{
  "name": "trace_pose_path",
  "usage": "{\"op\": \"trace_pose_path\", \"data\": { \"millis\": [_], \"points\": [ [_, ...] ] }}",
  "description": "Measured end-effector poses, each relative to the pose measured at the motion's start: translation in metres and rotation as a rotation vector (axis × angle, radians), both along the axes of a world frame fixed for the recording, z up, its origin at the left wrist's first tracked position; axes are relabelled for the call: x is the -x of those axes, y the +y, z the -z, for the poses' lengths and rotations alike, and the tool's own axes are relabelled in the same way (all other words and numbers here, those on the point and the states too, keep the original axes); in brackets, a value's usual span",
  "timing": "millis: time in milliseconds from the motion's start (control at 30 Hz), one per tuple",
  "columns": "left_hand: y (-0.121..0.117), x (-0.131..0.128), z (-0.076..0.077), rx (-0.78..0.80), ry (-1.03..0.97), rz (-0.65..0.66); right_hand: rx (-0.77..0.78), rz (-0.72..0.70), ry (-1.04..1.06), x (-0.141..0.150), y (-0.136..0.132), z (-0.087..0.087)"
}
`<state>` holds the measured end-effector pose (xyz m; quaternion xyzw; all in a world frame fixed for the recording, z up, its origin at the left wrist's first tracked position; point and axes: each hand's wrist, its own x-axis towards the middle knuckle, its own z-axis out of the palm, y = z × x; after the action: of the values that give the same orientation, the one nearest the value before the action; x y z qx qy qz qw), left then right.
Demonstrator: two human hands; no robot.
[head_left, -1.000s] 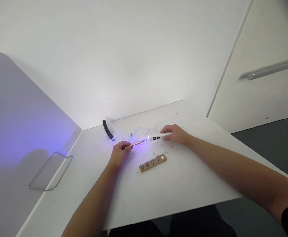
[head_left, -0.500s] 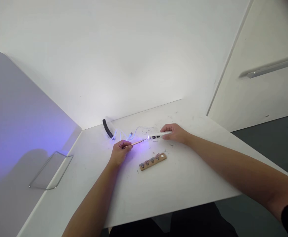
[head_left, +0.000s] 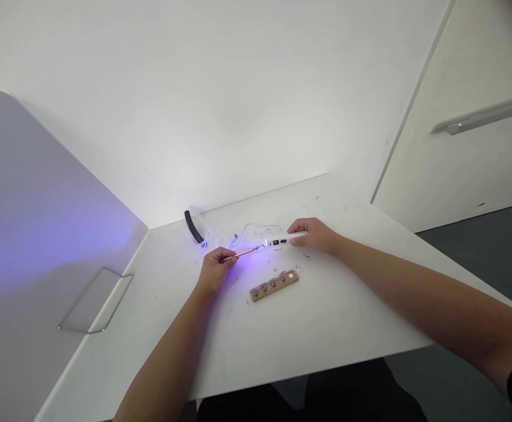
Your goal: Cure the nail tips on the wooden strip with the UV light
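My left hand [head_left: 217, 269] pinches a slim rose-gold stick [head_left: 243, 252], which points right. A small piece at the stick's far end sits in the glow of a white handheld UV lamp [head_left: 277, 241]; I cannot tell whether they touch. My right hand [head_left: 311, 233] is closed around the lamp's right end. A dark display and a dark oval button show on its side, and violet light spills from its left tip onto the table. Below the lamp lies a wooden strip [head_left: 262, 294] bearing several round metal pieces with clear tips on them and a white dot at one end.
On the white table [head_left: 326, 316], a curved black piece [head_left: 193, 227] and a white cable [head_left: 235, 238] lie behind my left hand. A bent wire stand [head_left: 118, 303] is at the left, beside a low panel. Dark specks dot the tabletop. A wall rises behind.
The view has shifted slightly. Both hands keep their grips, the stick's end stays at the lamp's tip, and the violet glow on the left panel has become narrower.
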<state>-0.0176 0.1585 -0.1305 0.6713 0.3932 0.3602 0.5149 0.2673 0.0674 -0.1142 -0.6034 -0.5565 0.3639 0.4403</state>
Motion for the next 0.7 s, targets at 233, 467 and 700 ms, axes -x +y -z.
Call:
{"op": "trace_pose_path", "data": {
  "millis": [233,467,700],
  "points": [
    [0.0007,0.0009,0.0012,-0.010,0.004,-0.019,-0.018,0.021,0.000,0.0018,0.0014,0.0017],
    [0.0033,0.0009,0.0041,-0.016,0.007,-0.031,-0.010,-0.032,0.023,-0.0022,0.0015,0.0020],
    [0.0064,0.0018,0.0085,-0.027,0.018,-0.044,0.002,-0.032,0.013,-0.0009,0.0013,0.0004]
  ]
}}
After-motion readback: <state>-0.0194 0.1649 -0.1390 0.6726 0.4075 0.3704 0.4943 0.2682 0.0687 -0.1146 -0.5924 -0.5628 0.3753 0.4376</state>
